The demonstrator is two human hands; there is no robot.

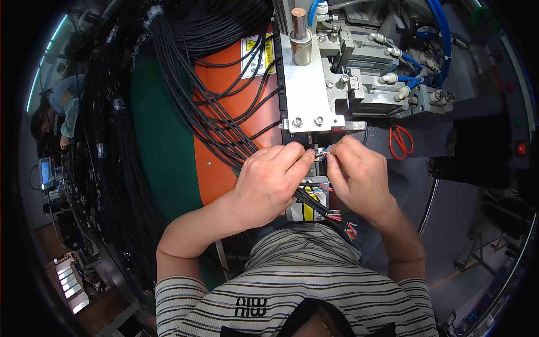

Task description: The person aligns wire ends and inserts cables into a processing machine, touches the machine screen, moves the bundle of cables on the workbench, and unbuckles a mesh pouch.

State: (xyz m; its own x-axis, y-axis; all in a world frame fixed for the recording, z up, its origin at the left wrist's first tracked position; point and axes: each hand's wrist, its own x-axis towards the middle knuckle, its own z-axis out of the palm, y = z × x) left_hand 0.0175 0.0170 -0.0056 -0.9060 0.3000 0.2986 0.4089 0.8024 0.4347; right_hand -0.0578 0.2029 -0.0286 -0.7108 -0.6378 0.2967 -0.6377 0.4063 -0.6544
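Note:
My left hand (272,182) is closed, thumb and fingertips pinched around a black cable near its end. Thin coloured wires (322,152) come out of that end, blue and red among them. My right hand (359,174) pinches these wires from the other side, its fingertips close to those of the left. Both hands are just below the front of a metal clamping machine (311,92). Under my left hand hangs a bundle of black cables (314,206), with stripped multicoloured wire ends (350,230) pointing toward my lap. My fingers partly hide the held wire tips.
More black cables (216,121) run across an orange surface (213,185) from a large coil (219,25). Air cylinders (370,59) with blue hoses stand at the back right. Red-handled scissors (401,142) lie right of my hand. Another person (59,109) works at far left.

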